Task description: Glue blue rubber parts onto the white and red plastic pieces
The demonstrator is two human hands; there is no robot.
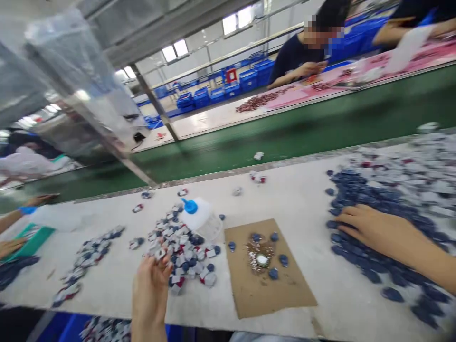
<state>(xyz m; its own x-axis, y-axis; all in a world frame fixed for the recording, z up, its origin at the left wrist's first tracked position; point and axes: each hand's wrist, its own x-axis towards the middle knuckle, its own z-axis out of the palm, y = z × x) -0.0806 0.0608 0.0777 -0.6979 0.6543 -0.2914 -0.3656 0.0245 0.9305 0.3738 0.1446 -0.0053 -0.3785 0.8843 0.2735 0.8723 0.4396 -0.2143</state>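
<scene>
My left hand (151,287) is at the near edge of a white table (302,199), its fingers curled round a small white and blue piece at the rim of a heap of such pieces (181,247). My right hand (370,228) lies on a wide spread of dark blue caps (359,199) at the right, fingers bent down into them; whether it grips any is hidden. Between the hands lies a brown cardboard sheet (263,285) with a small round white dab (262,259) and a few blue caps on it.
A clear bottle with a blue cap (201,218) lies tipped behind the heap. A green conveyor belt (285,137) runs beyond the table. Other people sit across it and at the far left, where a hand (9,247) rests by a green tray. Blue crates stand behind.
</scene>
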